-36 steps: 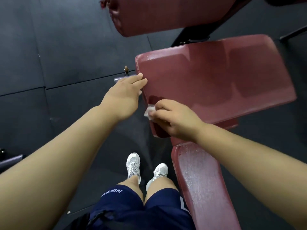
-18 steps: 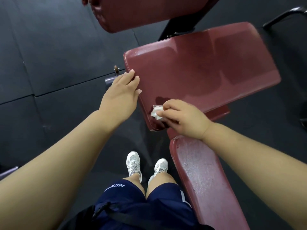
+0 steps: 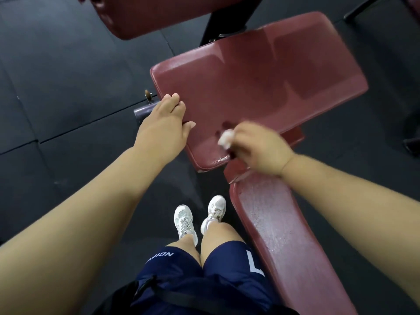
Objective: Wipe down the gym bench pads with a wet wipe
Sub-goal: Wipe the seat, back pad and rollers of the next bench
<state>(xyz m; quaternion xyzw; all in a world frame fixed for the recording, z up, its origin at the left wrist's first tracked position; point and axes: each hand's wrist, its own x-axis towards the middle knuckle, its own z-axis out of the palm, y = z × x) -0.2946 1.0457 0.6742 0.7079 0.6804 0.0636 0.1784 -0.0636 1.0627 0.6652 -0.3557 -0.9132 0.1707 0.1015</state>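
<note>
Floor: dark rubber tiles with seams visible. Surface: a wide dark-red bench pad, tilted, with rounded corners. Its face shows lighter and darker rectangular patches and a fine pale speckle along the far-left edge, and a wet sheen glistens on the rim at the near-left corner. Narrow pad: same dark red, long, and running from just below the surface's near edge toward the lower right, with a pale scuffed speckle over most of its face. Upper pad: a third dark-red cushion at the top, cut off by the frame and well apart from the surface, with a black frame bar beside it. Navy shorts with white lettering and two white shoes stand on the floor left of the narrow pad. Left hand: laid on the surface's left edge, fingers extended and relaxed, holding nothing. Right hand: motion-blurred at the surface's near edge close to the near-left corner, fingers curled round the wet wipe. The wipe is white, crumpled to a small wad, and pressed to the pad face. A short metal tube projects just beside the left hand.
</note>
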